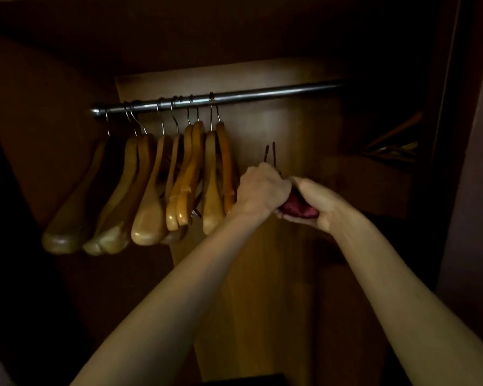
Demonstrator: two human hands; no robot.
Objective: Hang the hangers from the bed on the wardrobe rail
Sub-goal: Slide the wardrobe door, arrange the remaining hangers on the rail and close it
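A metal wardrobe rail (276,91) runs across the dim wardrobe. Several wooden hangers (151,190) hang from its left half, close together. Below the bare right part of the rail, both my hands hold dark red padded hangers (299,208). Their two thin dark hooks (270,153) stick up above my fingers, well under the rail. My left hand (262,188) grips near the hooks. My right hand (315,204) is closed around the red padded part from the right. Most of the red hangers are hidden by my hands.
The lit wooden back panel (290,129) lies behind the rail. A side shelf (388,151) at the right holds some pale flat items. The wardrobe side wall (452,135) stands dark at the right, a dark wall at the left.
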